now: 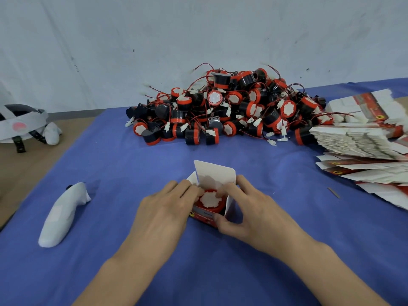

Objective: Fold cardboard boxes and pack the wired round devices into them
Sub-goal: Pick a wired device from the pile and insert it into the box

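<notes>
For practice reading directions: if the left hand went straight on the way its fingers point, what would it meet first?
The left hand touches the box; going on, it would probably meet the round device inside, though depth is unclear.

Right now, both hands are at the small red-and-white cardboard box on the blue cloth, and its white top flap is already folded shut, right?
Not quite. The head view shows the white top flap standing open, the red round device visible inside the red-and-white cardboard box. Left hand and right hand are at it, on the blue cloth.
</notes>
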Demonstrator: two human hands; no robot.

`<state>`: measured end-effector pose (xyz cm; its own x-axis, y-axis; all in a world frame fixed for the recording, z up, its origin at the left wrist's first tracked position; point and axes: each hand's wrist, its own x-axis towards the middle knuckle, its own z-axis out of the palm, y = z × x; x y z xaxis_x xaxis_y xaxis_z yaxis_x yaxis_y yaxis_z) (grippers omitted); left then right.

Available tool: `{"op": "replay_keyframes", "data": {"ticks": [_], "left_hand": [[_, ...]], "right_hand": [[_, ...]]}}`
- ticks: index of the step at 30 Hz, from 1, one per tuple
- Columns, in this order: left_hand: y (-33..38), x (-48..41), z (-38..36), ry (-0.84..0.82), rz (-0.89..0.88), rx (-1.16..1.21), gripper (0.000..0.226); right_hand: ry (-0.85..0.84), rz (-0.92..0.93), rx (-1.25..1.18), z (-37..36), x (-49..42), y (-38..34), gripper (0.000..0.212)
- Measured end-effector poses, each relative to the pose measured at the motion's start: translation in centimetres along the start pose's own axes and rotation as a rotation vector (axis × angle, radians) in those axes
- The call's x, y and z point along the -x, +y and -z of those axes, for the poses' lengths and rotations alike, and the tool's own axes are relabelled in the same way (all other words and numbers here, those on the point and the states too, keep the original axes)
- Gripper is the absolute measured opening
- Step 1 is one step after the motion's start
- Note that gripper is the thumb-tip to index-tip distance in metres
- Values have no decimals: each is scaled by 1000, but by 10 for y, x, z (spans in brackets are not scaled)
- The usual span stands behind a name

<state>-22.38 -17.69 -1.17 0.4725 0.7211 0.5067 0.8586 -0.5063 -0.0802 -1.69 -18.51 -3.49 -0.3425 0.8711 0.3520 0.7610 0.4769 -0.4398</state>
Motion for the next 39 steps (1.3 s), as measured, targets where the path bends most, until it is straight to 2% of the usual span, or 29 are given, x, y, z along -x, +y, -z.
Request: {"op": "replay_keyframes", "data": {"ticks": [8,16,24,33,39], "left_hand": [[0,-1,0,-5,1,-19,41],[4,-1,-1,-20,140,21,49],[14,-6,4,-15,182,-71,48],[16,-6,9,0,126,-136,52],[11,-4,4,-7,76,-147,46]], "right_hand": [[-10,-21,-6,0,0,1,35],[-7,-16,-31,-1,-1,0,32],[-11,-15,-39,-1,-2,-1,43],[7,25,-59,-3,-2,-1,52],[7,25,2,-3,-3,0,42]]}}
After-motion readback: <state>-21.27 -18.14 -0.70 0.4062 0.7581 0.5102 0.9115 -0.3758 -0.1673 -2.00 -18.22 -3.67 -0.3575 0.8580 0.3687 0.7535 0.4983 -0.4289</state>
